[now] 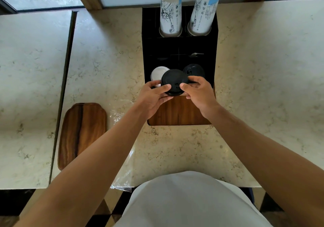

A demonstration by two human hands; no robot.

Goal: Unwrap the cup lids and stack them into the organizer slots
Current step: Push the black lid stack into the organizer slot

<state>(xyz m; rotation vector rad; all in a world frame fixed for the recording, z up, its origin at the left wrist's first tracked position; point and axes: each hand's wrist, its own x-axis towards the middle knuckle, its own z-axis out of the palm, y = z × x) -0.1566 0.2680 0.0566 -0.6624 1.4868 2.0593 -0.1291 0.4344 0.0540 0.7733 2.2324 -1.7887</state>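
A stack of black cup lids (173, 81) is held between both hands just above the front of the black organizer (180, 48). My left hand (154, 97) grips its left side with the thumb on top. My right hand (199, 93) grips the right side in the same way. Behind the held stack, white lids (157, 72) sit in the organizer's left front slot and black lids (194, 69) in the right front slot. Clear plastic wrap (122, 179) lies on the counter near the front edge, partly under my left arm.
Two tall stacks of printed paper cups (171, 14) (204, 11) stand in the organizer's rear slots. A spoon (195, 54) lies in a middle compartment. A wooden tray (82, 132) lies on the marble counter (263, 86) to the left. The organizer's wooden front panel (178, 112) is below my hands.
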